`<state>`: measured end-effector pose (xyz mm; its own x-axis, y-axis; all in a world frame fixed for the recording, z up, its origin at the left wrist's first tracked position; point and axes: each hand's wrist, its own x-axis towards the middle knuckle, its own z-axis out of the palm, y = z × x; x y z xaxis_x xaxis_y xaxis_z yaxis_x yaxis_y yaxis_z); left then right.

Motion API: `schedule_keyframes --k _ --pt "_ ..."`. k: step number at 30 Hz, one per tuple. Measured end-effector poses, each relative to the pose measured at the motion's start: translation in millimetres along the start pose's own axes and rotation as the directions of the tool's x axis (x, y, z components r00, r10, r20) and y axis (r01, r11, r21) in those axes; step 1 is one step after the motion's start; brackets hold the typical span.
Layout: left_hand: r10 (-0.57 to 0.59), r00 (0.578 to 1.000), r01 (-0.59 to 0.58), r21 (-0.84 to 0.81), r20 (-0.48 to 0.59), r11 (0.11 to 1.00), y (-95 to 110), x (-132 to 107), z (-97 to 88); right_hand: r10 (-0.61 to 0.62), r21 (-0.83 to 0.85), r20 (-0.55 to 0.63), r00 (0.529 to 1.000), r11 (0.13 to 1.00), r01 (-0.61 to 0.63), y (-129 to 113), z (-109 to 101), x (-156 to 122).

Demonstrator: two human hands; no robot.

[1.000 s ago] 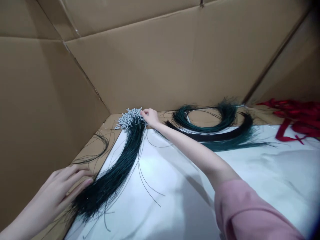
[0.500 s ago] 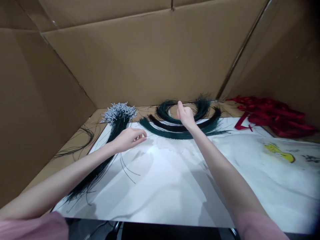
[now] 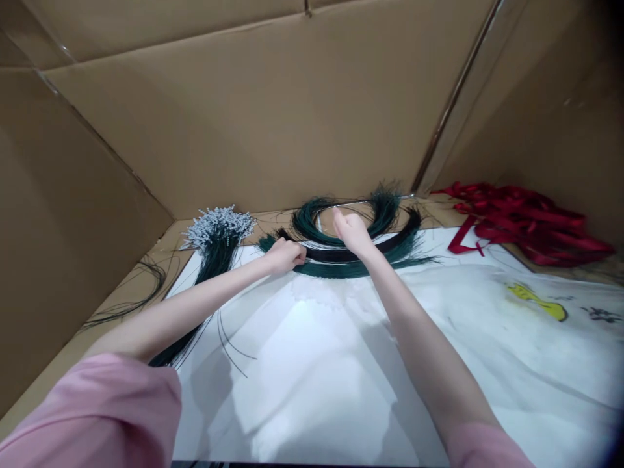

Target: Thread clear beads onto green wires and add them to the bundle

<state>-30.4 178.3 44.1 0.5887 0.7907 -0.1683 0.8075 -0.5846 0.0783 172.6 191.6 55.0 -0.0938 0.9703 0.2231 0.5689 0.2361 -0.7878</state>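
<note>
A curved bundle of dark green and black wires (image 3: 390,250) lies at the back of the white sheet (image 3: 341,364). My right hand (image 3: 350,231) rests on the middle of this bundle with its fingers curled in a fist, thumb up. My left hand (image 3: 285,255) is closed in a pinch at the bundle's left end, seemingly on a thin strand. A long bunch of dark green wires with silver-white tips (image 3: 217,227) lies to the left, apart from both hands.
Tall cardboard walls (image 3: 273,117) enclose the work surface on the left, back and right. A heap of red ribbons (image 3: 521,221) sits at the back right. Loose green strands (image 3: 131,292) lie on the cardboard at the left. A yellow mark (image 3: 536,300) shows on the sheet.
My right hand left the silver-tipped bunch and moved right onto the curved bundle. My left hand came up from the bunch's lower end to the bundle's left end. The view shifted right.
</note>
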Motion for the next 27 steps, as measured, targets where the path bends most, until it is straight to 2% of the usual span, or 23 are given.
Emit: schedule_keyframes --k 7,12,16,21,27 --pt "0.025 0.996 -0.033 -0.092 -0.088 0.995 -11.1 5.4 -9.3 -0.017 -0.092 0.221 0.975 0.995 0.039 11.1 8.5 -1.4" --pt "0.049 0.982 -0.089 -0.218 -0.183 0.972 -8.6 8.8 -20.5 -0.068 -0.082 0.411 0.909 0.990 0.111 12.6 13.4 -3.5" --pt "0.069 0.969 -0.141 -0.304 -0.236 0.942 -9.3 12.2 -21.9 -0.049 -0.051 0.514 0.856 0.995 0.087 11.0 14.6 -5.6" --pt "0.105 0.968 -0.173 -0.307 -0.228 0.936 -20.3 20.8 -14.7 0.042 -0.124 0.540 0.840 0.992 0.030 12.8 8.2 -3.1" --pt "0.142 0.986 -0.158 -0.215 -0.089 0.964 -26.7 39.8 9.8 0.215 -0.347 0.481 0.850 0.937 -0.040 28.8 -11.8 2.9"
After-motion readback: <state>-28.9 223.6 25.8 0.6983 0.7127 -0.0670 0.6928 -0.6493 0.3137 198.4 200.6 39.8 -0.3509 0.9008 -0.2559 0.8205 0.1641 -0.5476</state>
